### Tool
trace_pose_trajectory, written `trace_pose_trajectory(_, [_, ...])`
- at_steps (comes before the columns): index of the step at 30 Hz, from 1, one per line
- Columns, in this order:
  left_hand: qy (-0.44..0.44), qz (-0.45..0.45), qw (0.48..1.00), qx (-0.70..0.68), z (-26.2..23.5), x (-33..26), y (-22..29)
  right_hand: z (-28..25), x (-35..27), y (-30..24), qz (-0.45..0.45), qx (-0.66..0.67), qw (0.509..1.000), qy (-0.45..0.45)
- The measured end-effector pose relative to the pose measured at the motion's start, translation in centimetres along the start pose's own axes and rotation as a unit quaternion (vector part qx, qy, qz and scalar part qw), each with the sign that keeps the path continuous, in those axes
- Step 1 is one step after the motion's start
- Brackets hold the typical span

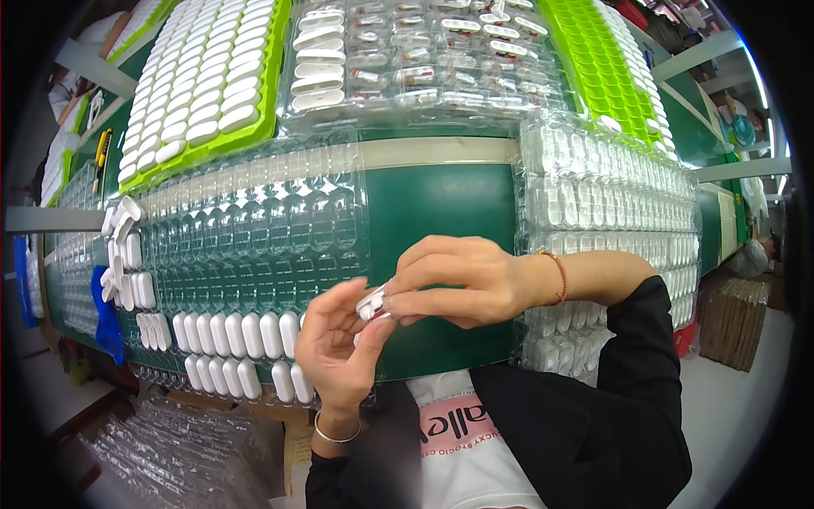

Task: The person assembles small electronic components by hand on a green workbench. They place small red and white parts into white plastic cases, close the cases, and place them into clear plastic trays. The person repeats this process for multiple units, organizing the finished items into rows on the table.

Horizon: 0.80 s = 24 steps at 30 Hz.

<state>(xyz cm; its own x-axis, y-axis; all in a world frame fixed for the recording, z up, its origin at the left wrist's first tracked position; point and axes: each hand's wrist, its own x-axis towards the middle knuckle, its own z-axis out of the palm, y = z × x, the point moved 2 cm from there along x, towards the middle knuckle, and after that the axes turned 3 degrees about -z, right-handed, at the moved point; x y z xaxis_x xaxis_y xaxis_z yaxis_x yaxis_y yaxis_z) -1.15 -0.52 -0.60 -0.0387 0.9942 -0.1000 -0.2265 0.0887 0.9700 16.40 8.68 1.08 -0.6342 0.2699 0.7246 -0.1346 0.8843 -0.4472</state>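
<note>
Two hands at frame centre, left hand [339, 343] and right hand [454, 280], jointly pinching one small white case [370, 303] above a clear blister tray [254, 229].

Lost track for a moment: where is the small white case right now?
In the head view, centre-low: the small white case is pinched between left hand and right hand, above the green belt.

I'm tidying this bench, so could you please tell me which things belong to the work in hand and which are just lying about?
In hand:
left hand and right hand, together holding a small white case
clear blister tray with rows of white cases

Lying about:
green tray of white pieces
yellow-handled tool
blue cloth
cardboard stack
</note>
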Motion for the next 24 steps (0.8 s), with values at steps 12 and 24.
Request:
trace_pose_trajectory(12, [0.089,0.13,0.976,0.147,1.7,1.2,0.3,-12.4,-0.8,10.4,0.24,-0.217,0.936,0.138])
trace_pose_trajectory(24, [0.064,0.161,0.964,0.204,0.5,1.1,0.3,-25.0,-7.6,25.4,0.384,-0.423,0.808,0.145])
